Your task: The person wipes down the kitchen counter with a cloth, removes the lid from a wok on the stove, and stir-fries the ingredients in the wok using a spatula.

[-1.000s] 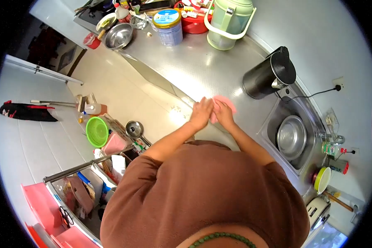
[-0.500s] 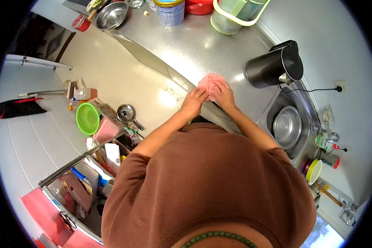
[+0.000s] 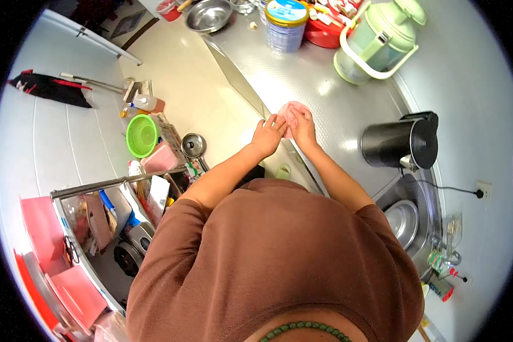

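Observation:
A crumpled pink cloth [image 3: 289, 114] lies at the front edge of the steel counter [image 3: 330, 114], with both of my hands at it. My right hand [image 3: 302, 129] has its fingers bent into the cloth from the right. At the cloth's left side is my left hand [image 3: 269, 134], its fingers somewhat apart and their tips touching the edge of the cloth. Part of the cloth is hidden under the fingers.
On the counter are a black kettle [image 3: 390, 142], a green thermos jug [image 3: 376, 43], a blue tin [image 3: 286, 28] and a metal pan [image 3: 208, 15]. A sink with a metal basin [image 3: 403, 223] is at the right. A cluttered cart [image 3: 117, 185] stands at the left.
The view has turned, so the counter items appear shifted right. My hands have stayed on the cloth at the counter edge; my left fingers are now more spread.

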`<action>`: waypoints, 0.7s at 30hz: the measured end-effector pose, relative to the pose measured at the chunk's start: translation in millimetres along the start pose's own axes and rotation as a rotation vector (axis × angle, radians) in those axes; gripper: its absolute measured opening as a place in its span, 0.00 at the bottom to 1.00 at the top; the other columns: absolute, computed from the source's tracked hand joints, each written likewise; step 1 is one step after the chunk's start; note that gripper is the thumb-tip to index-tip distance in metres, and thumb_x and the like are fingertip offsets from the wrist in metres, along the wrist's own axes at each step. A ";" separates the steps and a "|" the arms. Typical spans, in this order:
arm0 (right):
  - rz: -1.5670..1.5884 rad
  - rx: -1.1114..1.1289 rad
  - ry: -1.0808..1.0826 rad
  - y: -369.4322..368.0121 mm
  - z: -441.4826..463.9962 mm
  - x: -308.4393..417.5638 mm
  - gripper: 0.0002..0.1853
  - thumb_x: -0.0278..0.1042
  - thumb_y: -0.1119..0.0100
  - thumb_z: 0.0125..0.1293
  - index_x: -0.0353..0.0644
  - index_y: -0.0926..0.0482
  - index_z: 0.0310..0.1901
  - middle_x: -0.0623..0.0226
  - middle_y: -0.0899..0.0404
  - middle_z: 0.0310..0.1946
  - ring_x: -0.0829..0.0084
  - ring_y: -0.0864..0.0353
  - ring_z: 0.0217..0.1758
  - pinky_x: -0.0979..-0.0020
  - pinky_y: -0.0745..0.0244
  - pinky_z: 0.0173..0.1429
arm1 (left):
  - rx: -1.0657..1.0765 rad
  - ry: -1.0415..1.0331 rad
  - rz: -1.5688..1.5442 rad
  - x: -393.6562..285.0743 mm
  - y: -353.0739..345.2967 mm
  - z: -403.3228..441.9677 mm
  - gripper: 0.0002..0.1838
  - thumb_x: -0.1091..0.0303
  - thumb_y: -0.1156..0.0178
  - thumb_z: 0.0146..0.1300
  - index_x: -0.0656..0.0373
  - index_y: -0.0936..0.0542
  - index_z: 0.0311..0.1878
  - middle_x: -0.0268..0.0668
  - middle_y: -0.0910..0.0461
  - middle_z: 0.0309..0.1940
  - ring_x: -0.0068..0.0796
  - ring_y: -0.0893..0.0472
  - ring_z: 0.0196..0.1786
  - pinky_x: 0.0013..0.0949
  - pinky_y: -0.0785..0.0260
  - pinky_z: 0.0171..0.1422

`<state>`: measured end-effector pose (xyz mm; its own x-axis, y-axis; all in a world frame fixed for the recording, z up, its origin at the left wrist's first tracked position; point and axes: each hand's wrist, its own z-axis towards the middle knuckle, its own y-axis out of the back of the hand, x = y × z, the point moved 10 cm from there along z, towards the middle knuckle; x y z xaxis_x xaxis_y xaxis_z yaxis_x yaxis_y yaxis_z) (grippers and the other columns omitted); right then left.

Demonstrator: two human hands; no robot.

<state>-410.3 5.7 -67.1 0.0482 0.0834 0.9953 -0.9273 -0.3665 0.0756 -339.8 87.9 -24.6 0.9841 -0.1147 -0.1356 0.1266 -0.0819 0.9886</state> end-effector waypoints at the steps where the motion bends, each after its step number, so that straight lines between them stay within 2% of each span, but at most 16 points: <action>1: 0.004 0.008 0.005 -4.3 4.6 2.0 0.22 0.24 0.41 0.52 0.43 0.26 0.52 0.52 0.30 0.47 0.57 0.29 0.49 0.67 0.31 0.55 | 0.043 0.006 0.026 5.1 -1.1 1.3 0.27 0.71 0.52 0.57 0.51 0.36 0.63 0.34 0.40 0.64 0.39 0.43 0.67 0.45 0.43 0.61; 2: 0.007 0.016 0.010 -8.5 9.4 3.4 0.23 0.24 0.41 0.52 0.43 0.26 0.52 0.52 0.30 0.47 0.57 0.29 0.50 0.67 0.31 0.55 | 0.051 0.018 0.032 10.2 0.3 2.7 0.27 0.71 0.52 0.57 0.51 0.36 0.63 0.34 0.40 0.64 0.39 0.43 0.67 0.45 0.43 0.61; 4: -0.583 0.063 0.237 -19.7 14.6 33.0 0.22 0.24 0.41 0.52 0.43 0.26 0.52 0.52 0.30 0.47 0.56 0.29 0.50 0.67 0.31 0.56 | 0.069 0.033 0.045 21.9 1.5 7.2 0.27 0.71 0.53 0.58 0.51 0.37 0.63 0.33 0.41 0.65 0.39 0.44 0.67 0.45 0.43 0.61; 9: -0.532 0.018 0.146 -40.5 47.9 31.2 0.21 0.24 0.41 0.52 0.43 0.24 0.50 0.52 0.30 0.47 0.57 0.29 0.51 0.65 0.32 0.56 | 0.089 0.022 0.000 58.1 -0.9 24.8 0.28 0.69 0.53 0.58 0.51 0.38 0.65 0.33 0.42 0.66 0.41 0.44 0.67 0.46 0.43 0.62; 12: -0.589 -0.040 0.193 -60.7 75.6 31.9 0.20 0.17 0.45 0.50 0.40 0.23 0.48 0.54 0.31 0.46 0.61 0.29 0.49 0.70 0.31 0.53 | 0.093 -0.027 -0.097 87.0 1.3 34.6 0.31 0.71 0.51 0.56 0.51 0.40 0.66 0.35 0.43 0.66 0.43 0.44 0.67 0.46 0.43 0.63; 16: -0.655 -0.124 0.110 -87.8 116.7 30.7 0.21 0.22 0.42 0.49 0.42 0.23 0.48 0.52 0.29 0.47 0.56 0.30 0.52 0.65 0.33 0.57 | 0.066 -0.136 -0.223 134.1 23.6 41.7 0.33 0.75 0.48 0.52 0.53 0.41 0.65 0.38 0.42 0.66 0.46 0.44 0.67 0.47 0.41 0.62; 21: -0.718 -0.224 0.042 -117.4 163.9 25.4 0.21 0.27 0.42 0.49 0.42 0.23 0.49 0.51 0.29 0.47 0.56 0.30 0.52 0.65 0.35 0.59 | 0.055 -0.185 -0.296 199.8 42.8 42.0 0.34 0.77 0.46 0.50 0.56 0.40 0.64 0.38 0.43 0.66 0.48 0.44 0.67 0.47 0.39 0.61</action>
<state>-239.4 -101.0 -40.9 0.6596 0.2678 0.7023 -0.7266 -0.0121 0.6870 -143.0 19.8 -12.2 0.8656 -0.2552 -0.4307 0.3913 -0.1916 0.9001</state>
